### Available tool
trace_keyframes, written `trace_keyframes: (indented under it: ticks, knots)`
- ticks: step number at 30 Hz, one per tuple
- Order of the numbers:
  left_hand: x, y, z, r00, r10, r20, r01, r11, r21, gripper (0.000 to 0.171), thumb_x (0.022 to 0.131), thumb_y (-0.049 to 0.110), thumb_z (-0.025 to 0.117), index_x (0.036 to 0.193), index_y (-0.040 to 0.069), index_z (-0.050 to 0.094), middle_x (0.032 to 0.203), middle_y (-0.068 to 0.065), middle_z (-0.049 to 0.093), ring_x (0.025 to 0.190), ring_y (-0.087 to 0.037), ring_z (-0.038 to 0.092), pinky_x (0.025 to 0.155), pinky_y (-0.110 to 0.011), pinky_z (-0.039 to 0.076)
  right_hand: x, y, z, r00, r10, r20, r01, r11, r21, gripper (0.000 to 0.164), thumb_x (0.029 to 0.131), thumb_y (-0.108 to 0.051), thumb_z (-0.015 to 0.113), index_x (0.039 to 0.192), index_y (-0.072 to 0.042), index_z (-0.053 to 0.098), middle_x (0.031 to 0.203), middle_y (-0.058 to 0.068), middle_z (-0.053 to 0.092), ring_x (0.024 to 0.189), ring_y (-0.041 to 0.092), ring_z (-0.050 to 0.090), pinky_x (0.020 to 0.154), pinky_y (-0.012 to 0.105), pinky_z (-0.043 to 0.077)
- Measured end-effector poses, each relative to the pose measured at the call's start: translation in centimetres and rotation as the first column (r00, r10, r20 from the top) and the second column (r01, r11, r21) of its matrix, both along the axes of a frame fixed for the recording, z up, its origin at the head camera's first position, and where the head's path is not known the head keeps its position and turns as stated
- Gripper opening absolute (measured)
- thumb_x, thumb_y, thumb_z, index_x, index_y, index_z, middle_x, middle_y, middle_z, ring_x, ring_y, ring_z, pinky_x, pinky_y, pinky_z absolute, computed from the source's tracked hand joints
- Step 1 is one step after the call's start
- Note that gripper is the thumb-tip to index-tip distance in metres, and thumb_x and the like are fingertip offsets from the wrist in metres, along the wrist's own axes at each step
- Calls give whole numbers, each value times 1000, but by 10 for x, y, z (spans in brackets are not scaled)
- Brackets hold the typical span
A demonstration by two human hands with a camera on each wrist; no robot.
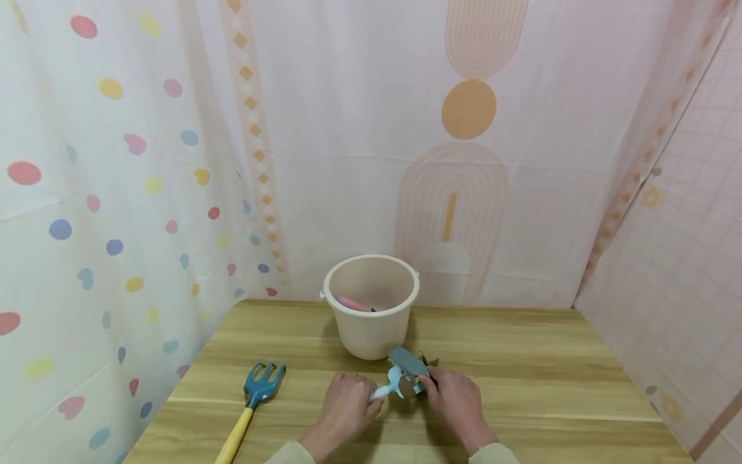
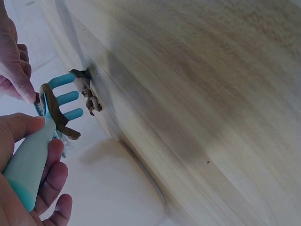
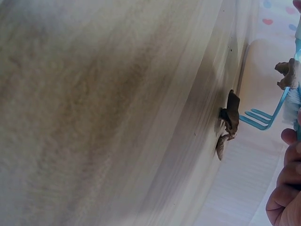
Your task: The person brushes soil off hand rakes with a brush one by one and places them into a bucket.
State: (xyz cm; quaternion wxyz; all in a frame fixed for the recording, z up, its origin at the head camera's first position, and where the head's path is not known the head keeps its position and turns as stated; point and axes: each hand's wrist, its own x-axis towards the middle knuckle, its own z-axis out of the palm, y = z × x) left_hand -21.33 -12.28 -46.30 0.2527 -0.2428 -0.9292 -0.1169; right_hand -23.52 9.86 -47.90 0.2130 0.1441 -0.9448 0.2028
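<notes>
My left hand grips the pale handle of a small light-blue hand rake, whose three tines show in the left wrist view. A lump of brown mud clings to the rake's head. With my right hand I hold a grey-blue brush, its head lying across the rake in the head view. Pale bristles are partly seen beside the tines in the right wrist view. Below the rake, more brown clumps lie on the wooden table.
A cream bucket stands just behind my hands, with a pink object inside. To the left, a blue hand fork with a yellow handle lies on the table. Patterned curtains hang around the back and sides.
</notes>
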Motion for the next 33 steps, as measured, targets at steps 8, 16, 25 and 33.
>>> trace_keyframes:
  ticks: [8,16,25,33]
  knots:
    - [0,3,2,1000,29,-3,-29,999,-13,37,79,27,78,56,23,49,54,14,45,57,-9,48,62,-31,40,-1,1,2,999,-28,-38,27,999,-20,20,92,-30,69,99,-13,76,67,1,67,51,10,49,43,29,37]
    - [1,5,0,999,33,16,-34,999,12,33,78,26,78,57,23,52,55,14,46,58,-10,49,60,-30,37,-4,7,0,997,-70,-38,69,997,-40,17,91,-30,69,91,-13,74,71,4,69,58,25,63,45,37,41]
    - [1,3,-1,999,46,7,-46,999,22,28,77,26,79,60,21,57,58,12,52,59,-11,52,62,-32,42,-4,14,3,995,-93,-28,90,991,-99,15,92,-29,69,85,-16,70,66,0,64,54,19,56,44,35,38]
    - [-4,-2,3,999,51,16,-51,997,56,32,76,22,78,58,21,52,56,12,47,58,-11,50,62,-34,42,2,13,6,990,51,-129,-60,996,-60,25,88,-28,74,107,-13,77,82,4,74,59,15,62,46,30,42]
